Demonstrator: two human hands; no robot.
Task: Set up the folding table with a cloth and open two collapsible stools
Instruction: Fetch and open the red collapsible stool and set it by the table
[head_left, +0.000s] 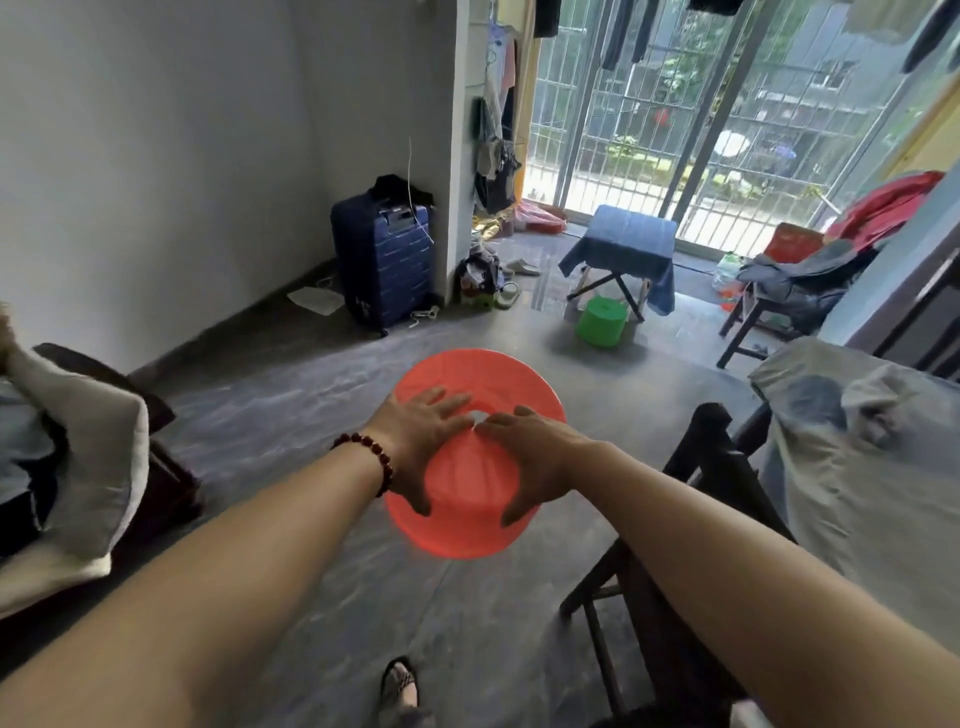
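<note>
The red stool (467, 525) is held out in front of the person over the grey floor (291, 415), apparently clear of the ground, with a hand on either side of its middle. The left hand (421, 441) and right hand (535, 457) both grasp it: fingers spread flat across the upper face, fingertips nearly meeting, thumbs hooked down the near side. It looks like thin moulded plastic in nested rings, a wide disc at the far end and a narrower band nearer the body, bright orange-red and somewhat blurred, so whether it is fully extended cannot be told. Judging by that build, it should be light and stiff ring by ring but loose along its length. The smooth plastic could slip under flat palms, so the sounder hold is probably on the two end rims, pulled apart or twisted, not on the sliding middle bands. The rest of the task seems further along: a green stool (601, 322) stands open on the floor just beside the folding desk (592, 286), which already carries a blue cloth (623, 234) draped over its top, well apart from the hands and near the barred window.
</note>
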